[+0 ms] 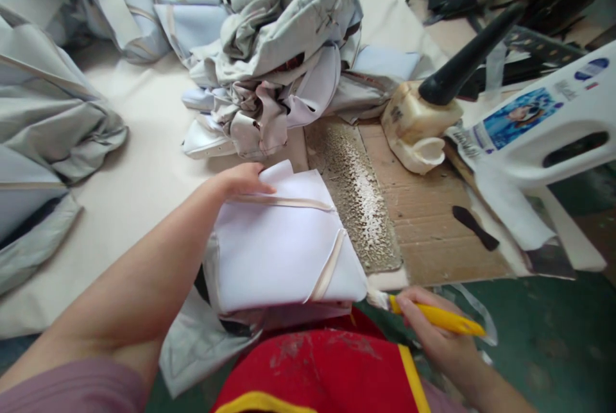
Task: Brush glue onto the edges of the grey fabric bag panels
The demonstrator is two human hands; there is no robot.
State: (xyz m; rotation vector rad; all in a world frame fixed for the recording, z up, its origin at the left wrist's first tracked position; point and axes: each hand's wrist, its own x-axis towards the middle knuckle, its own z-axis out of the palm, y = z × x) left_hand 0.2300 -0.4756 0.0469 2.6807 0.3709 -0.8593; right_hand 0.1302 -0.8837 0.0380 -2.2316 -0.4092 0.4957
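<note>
"What's the left hand on?"

"A white fabric panel with narrow beige strips. The fingers lie close together over its top edge, but I can't tell whether they're actually gripping it."

"Where's the panel?"

"Held over the person's lap, just above a red apron with yellow trim. A pale grey-blue fabric piece hangs out beneath it."

"And the right hand?"

"Curled shut around a yellow-handled brush with pale bristles. The bristles sit right at the panel's lower corner."

"What's beyond them?"

"A flattened brown cardboard sheet, crusted with dried whitish glue. A cut-open yellowed plastic jug stands on it, with a black brush handle sticking up and out of it."

"That heap ahead?"

"Crumpled pale grey-blue fabric pieces, piled on a cream-coloured work surface. More lie off to the left. A white plastic stool with a blue label lies tipped on the right."
</note>
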